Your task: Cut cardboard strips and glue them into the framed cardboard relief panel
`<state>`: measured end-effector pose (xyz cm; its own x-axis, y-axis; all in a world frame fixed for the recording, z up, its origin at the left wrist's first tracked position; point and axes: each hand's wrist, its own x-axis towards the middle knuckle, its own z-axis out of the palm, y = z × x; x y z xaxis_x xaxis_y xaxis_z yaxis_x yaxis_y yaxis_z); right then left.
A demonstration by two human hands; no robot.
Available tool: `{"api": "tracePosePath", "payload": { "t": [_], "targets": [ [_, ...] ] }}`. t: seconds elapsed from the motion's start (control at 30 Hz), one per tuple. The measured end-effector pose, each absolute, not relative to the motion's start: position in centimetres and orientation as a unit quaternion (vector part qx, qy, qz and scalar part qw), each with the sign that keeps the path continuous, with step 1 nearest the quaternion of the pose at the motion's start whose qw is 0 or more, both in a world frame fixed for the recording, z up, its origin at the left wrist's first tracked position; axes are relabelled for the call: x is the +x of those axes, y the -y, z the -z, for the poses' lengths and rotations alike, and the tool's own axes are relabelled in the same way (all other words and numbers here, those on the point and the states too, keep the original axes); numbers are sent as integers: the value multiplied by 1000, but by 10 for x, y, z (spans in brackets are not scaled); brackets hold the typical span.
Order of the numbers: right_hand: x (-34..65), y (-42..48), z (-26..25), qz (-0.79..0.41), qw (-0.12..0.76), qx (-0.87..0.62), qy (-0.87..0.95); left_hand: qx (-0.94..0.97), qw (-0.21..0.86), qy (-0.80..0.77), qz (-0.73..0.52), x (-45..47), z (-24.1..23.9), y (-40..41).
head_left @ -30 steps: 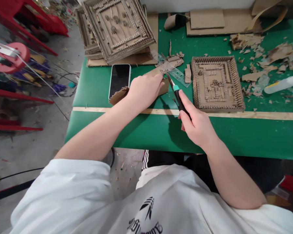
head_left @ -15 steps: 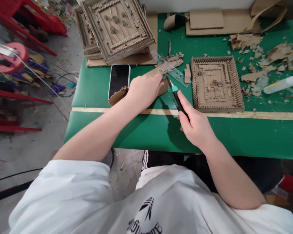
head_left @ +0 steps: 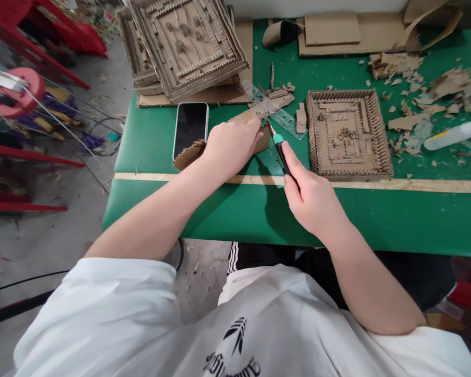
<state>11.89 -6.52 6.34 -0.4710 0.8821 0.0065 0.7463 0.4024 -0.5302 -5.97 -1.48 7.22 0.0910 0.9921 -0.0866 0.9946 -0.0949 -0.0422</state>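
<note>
My left hand (head_left: 235,146) is closed over a bent piece of corrugated cardboard (head_left: 190,155), holding it on the green table; its torn end sticks out left of my wrist and another part shows beyond my fingers. My right hand (head_left: 312,196) grips a craft knife (head_left: 284,159) with a black handle and a teal collar. The knife's tip points away from me, at the edge of the cardboard beside my left fingertips; whether the blade touches it I cannot tell. Just beyond lie a clear plastic ruler (head_left: 288,121) and a peeled cardboard strip (head_left: 275,104).
A smartphone (head_left: 191,125) lies left of my left hand. Stacked cardboard relief trays (head_left: 188,42) stand at the back left. Another square cardboard relief (head_left: 349,133) sits right of the knife. Torn scraps (head_left: 451,86) and a white bottle (head_left: 457,133) lie farther right.
My right hand and the craft knife have shifted slightly left, with the tip closer to the cardboard. My left hand keeps its hold in the same place.
</note>
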Motion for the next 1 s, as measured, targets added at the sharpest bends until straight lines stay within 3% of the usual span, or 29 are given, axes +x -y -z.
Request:
{"api": "tracePosePath", "payload": {
  "t": [0.27,1.0],
  "targets": [
    [114,74,-61,-181,124,-518,826,737,12,-674,49,-58,-71,17],
    [112,66,-62,-212,115,-509,826,737,10,-673,54,-59,-71,16]
  ]
}}
